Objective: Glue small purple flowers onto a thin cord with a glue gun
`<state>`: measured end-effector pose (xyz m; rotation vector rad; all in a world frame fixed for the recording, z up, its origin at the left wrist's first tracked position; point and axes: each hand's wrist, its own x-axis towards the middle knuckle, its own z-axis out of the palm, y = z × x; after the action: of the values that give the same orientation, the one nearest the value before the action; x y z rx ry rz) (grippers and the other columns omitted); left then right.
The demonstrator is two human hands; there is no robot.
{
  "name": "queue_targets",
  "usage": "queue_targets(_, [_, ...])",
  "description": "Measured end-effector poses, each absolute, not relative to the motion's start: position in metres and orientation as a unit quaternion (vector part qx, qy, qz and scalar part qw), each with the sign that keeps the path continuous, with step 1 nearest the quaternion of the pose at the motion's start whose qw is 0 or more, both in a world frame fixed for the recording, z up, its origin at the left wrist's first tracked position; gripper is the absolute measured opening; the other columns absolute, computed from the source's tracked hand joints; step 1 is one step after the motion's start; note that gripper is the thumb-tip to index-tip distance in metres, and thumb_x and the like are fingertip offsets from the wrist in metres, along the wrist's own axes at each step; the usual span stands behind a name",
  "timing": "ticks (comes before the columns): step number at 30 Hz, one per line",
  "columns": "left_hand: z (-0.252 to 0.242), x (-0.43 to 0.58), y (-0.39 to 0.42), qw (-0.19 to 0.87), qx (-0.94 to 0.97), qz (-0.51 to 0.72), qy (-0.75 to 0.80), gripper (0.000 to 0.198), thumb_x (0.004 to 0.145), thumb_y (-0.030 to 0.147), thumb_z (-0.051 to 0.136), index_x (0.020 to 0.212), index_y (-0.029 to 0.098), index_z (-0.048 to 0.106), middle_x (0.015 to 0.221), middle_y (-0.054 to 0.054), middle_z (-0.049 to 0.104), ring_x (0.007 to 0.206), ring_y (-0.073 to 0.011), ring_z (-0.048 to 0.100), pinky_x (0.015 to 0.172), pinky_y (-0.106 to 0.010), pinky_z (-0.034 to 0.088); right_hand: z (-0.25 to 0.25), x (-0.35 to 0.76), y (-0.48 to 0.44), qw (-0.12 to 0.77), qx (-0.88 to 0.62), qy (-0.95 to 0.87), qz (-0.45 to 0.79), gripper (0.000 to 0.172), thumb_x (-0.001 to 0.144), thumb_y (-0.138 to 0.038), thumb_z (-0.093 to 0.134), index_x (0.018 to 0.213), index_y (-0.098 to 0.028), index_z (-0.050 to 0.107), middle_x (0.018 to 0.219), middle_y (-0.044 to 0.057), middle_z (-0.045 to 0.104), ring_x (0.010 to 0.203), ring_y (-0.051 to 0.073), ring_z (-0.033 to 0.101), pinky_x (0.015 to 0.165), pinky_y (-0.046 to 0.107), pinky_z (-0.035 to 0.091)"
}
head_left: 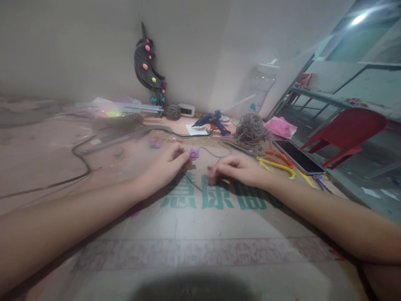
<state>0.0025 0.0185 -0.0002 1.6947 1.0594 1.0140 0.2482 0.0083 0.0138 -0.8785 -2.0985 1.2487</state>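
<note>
My left hand (166,165) rests on the cardboard sheet (188,234) with its fingers pinched on a small purple flower-shaped piece (194,154). My right hand (238,169) lies palm down a little to the right, fingers curled and pressed on the cardboard next to a thin grey cord (194,182) that runs between the two hands. What the right fingers hold, if anything, is hidden. A second purple piece (154,143) lies beyond the left hand.
A blue glue gun (210,120), a tangle of twine (250,129), scissors with yellow and orange handles (275,161) and a phone (299,156) lie at the right. A black cable (81,159) crosses the left. A dark crescent decoration (147,67) hangs on the wall. A red chair (347,133) stands at right.
</note>
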Motion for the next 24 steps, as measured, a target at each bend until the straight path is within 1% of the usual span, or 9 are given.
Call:
queue_targets(2, [0.001,0.003,0.018,0.453,0.667,0.41,0.426,0.021,0.092,0.036,0.056,0.08,0.021,0.049,0.076,0.002,0.061,0.078,-0.0169,0.063,0.073,-0.031,0.048,0.014,0.251,0.007,0.339,-0.327,-0.707,0.528,0.044,0.095,-0.058,0.058,0.077,-0.018,0.066,0.055,-0.004,0.06,0.049,0.012,0.058,0.079,0.038,0.059])
queue_targets(4, [0.002,0.003,0.018,0.454,0.666,0.407,0.429,0.02,0.092,0.036,0.056,0.08,0.021,0.05,0.077,0.001,0.062,0.08,-0.0172,0.064,0.075,-0.031,0.048,0.015,0.254,0.007,0.38,-0.319,-0.681,0.539,0.046,0.092,-0.06,0.061,0.073,-0.019,0.065,0.051,-0.006,0.054,0.051,0.012,0.057,0.083,0.039,0.058])
queue_targets(6, [0.001,0.002,0.018,0.443,0.675,0.405,0.43,0.02,0.093,0.036,0.056,0.081,0.02,0.051,0.078,0.001,0.063,0.081,-0.0177,0.064,0.077,-0.032,0.048,0.017,0.255,0.007,0.333,-0.31,-0.718,0.527,0.046,0.09,-0.059,0.065,0.069,-0.019,0.065,0.057,-0.002,0.06,0.067,0.015,0.066,0.096,0.041,0.053])
queue_targets(7, [0.001,0.002,0.018,0.44,0.678,0.405,0.428,0.02,0.093,0.036,0.056,0.081,0.02,0.051,0.078,0.001,0.063,0.082,-0.0179,0.064,0.077,-0.032,0.048,0.019,0.256,0.007,0.291,-0.304,-0.734,0.533,0.047,0.09,-0.059,0.065,0.065,-0.018,0.063,0.058,-0.001,0.06,0.068,0.015,0.066,0.096,0.041,0.053])
queue_targets(10, [-0.001,0.001,0.018,0.443,0.679,0.403,0.425,0.021,0.094,0.037,0.055,0.081,0.02,0.051,0.078,0.001,0.063,0.081,-0.0178,0.064,0.078,-0.033,0.048,0.031,0.261,0.005,0.188,-0.281,-0.717,0.609,0.056,0.089,-0.062,0.063,0.054,-0.02,0.051,0.047,-0.006,0.045,0.046,0.011,0.052,0.072,0.037,0.059])
queue_targets(12, [-0.001,0.001,0.018,0.451,0.675,0.401,0.425,0.021,0.093,0.037,0.056,0.081,0.02,0.051,0.079,0.0,0.064,0.081,-0.0179,0.065,0.078,-0.032,0.048,0.042,0.268,0.004,0.191,-0.289,-0.709,0.614,0.057,0.089,-0.066,0.061,0.055,-0.021,0.05,0.046,-0.007,0.041,0.042,0.01,0.046,0.061,0.034,0.056])
queue_targets(15, [0.0,0.002,0.017,0.466,0.667,0.4,0.422,0.022,0.093,0.038,0.056,0.081,0.02,0.05,0.079,0.0,0.064,0.084,-0.0184,0.066,0.078,-0.032,0.049,0.061,0.283,0.008,0.203,-0.373,-0.752,0.504,0.054,0.087,-0.066,0.063,0.059,-0.021,0.058,0.054,-0.002,0.052,0.055,0.013,0.056,0.062,0.03,0.053])
queue_targets(20, [0.0,0.0,0.018,0.447,0.683,0.389,0.428,0.023,0.094,0.039,0.054,0.081,0.02,0.05,0.08,0.0,0.065,0.085,-0.0198,0.067,0.08,-0.034,0.048,0.071,0.303,0.022,0.021,-0.447,-0.757,0.475,0.047,0.089,-0.06,0.063,0.065,-0.019,0.065,0.064,0.003,0.065,0.053,0.012,0.055,0.055,0.027,0.046])
queue_targets(24, [0.0,-0.001,0.018,0.441,0.685,0.389,0.43,0.023,0.094,0.039,0.054,0.081,0.02,0.051,0.08,0.0,0.064,0.087,-0.0209,0.068,0.08,-0.034,0.048,0.063,0.306,0.031,0.075,-0.5,-0.745,0.436,0.039,0.086,-0.057,0.067,0.079,-0.018,0.069,0.08,0.004,0.07,0.068,0.014,0.062,0.071,0.03,0.051])
